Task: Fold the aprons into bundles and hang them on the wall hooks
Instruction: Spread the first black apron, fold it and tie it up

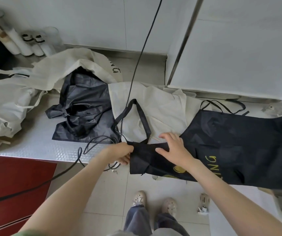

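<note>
A black apron [230, 145] with yellow lettering lies spread over the steel counter's front edge, its bib end folded toward me and its neck strap [142, 118] looped over a cream apron [154, 108]. My left hand [122, 153] grips the folded bib's left edge. My right hand [172, 149] lies flat on the black cloth with spread fingers. A crumpled dark grey apron [84, 106] sits at mid counter, with more cream aprons [9, 103] heaped to the left.
The steel counter [39, 145] runs along white wall panels [94, 19]. A black cable [142, 53] hangs down across the cloth and off the counter. White rolls [17, 43] stand at the back left. A red cabinet front [14, 181] is below left; tiled floor under my shoes.
</note>
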The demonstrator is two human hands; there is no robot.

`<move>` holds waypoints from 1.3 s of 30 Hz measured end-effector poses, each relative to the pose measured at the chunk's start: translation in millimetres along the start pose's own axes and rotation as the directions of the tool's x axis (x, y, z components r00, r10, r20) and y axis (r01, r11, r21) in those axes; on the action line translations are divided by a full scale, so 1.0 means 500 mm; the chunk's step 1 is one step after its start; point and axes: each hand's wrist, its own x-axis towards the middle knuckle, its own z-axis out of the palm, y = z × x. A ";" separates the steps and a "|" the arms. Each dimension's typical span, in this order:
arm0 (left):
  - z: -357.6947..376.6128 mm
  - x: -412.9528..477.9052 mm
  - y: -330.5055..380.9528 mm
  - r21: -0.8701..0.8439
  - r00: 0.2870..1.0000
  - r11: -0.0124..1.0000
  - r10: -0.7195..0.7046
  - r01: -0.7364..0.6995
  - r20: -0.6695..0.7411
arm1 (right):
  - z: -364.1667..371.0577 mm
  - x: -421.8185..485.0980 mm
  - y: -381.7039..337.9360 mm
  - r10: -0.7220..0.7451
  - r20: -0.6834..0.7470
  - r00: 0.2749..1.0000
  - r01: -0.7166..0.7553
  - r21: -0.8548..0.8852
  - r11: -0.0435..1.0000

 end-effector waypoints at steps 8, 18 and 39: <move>0.007 -0.029 -0.028 -0.375 0.988 0.923 0.125 -0.083 0.091 | 0.084 -0.107 0.021 -0.154 0.260 0.953 0.221 -0.252 0.942; 0.023 -0.028 -0.035 -0.036 0.989 0.994 0.108 -0.105 0.104 | 0.104 -0.114 0.044 -0.117 0.242 0.963 0.189 -0.300 0.935; 0.062 -0.024 -0.002 0.455 0.943 0.890 0.184 -0.041 -0.276 | 0.022 -0.083 0.063 0.004 0.302 0.953 0.044 -0.152 0.987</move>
